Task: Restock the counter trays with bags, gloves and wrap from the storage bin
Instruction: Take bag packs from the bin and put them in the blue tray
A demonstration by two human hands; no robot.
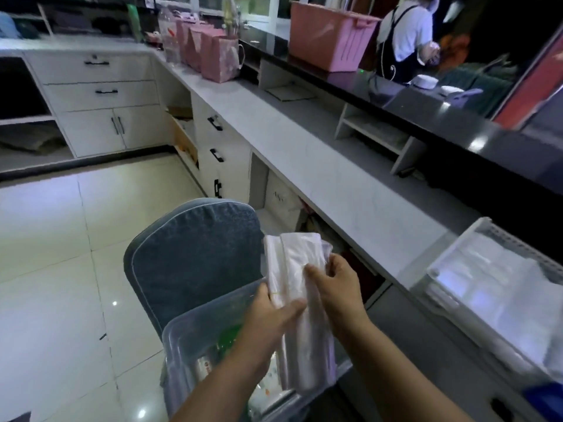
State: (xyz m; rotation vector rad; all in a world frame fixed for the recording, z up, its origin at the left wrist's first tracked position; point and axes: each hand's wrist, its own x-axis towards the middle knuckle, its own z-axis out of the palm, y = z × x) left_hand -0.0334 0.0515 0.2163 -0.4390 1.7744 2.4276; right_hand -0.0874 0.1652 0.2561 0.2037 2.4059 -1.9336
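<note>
Gripping bag bundle (297, 269) | left hand (274, 312) clenched | right hand (338, 281) pinching bundle | above bin (195, 330)

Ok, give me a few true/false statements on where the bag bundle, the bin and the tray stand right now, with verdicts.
1. Both hands hold the bundle of plastic bags. True: the left hand grips it low down and the right hand pinches it on the other side.
2. The bundle lies in the counter tray. False: it is held up in the air above the clear storage bin; the white tray sits apart on the counter to the right.
3. The storage bin rests on a blue cushioned chair. True.
4. The white tray holds nothing. False: clear plastic packs already lie in it.
5. The pink basket sits on the floor. False: it stands on the dark upper counter.
</note>
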